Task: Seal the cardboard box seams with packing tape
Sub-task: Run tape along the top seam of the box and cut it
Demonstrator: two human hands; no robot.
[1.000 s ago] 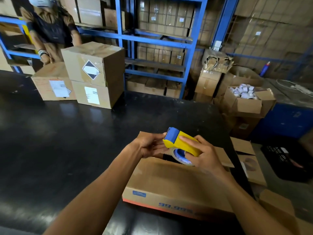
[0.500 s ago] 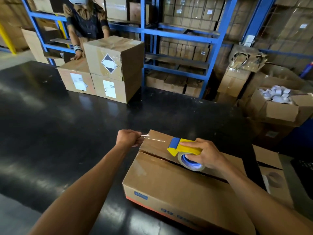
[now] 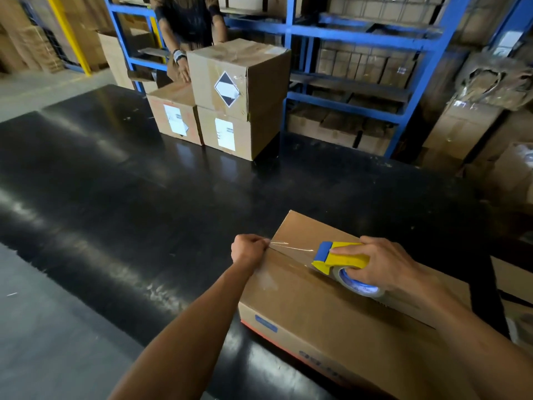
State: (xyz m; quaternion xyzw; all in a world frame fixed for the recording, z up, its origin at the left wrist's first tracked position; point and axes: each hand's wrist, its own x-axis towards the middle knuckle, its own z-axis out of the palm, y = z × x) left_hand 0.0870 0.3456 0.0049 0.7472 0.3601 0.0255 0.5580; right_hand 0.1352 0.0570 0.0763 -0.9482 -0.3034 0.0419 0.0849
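Cardboard box point(image 3: 331, 307): lies flat on the black table point(image 3: 144, 197), at its near right corner, long side running away to the right; its top seam runs under the tape and the dispenser.

Left hand point(image 3: 248, 250): at the box's far left top edge, curled into a loose fist. The fingers point(image 3: 261, 241) are pressed together and pinch the free end of the tape, right at the corner where top meets end wall.

Packing tape point(image 3: 291, 248): a clear strip (it shows mostly as glints) stretched taut from the left pinch to the dispenser's blue front, lying just over the seam line. Whether it already sticks to the cardboard along its whole length I cannot tell.

Tape dispenser point(image 3: 341, 259): yellow body with a blue front piece, resting on the box top over the seam, with the roll point(image 3: 357, 284) under its rear.

Right hand point(image 3: 386, 264): wrapped over the dispenser from behind. The thumb lies along the yellow top, the other fingers curl down round the roll's far side, closed on the tool.

Stacked boxes point(image 3: 230, 99): three labelled cartons at the table's far edge, well apart from the work.

Another person point(image 3: 187, 27): stands behind those cartons, one hand on the low left carton.

Blue shelving point(image 3: 360, 33): behind the table, filled with cartons.
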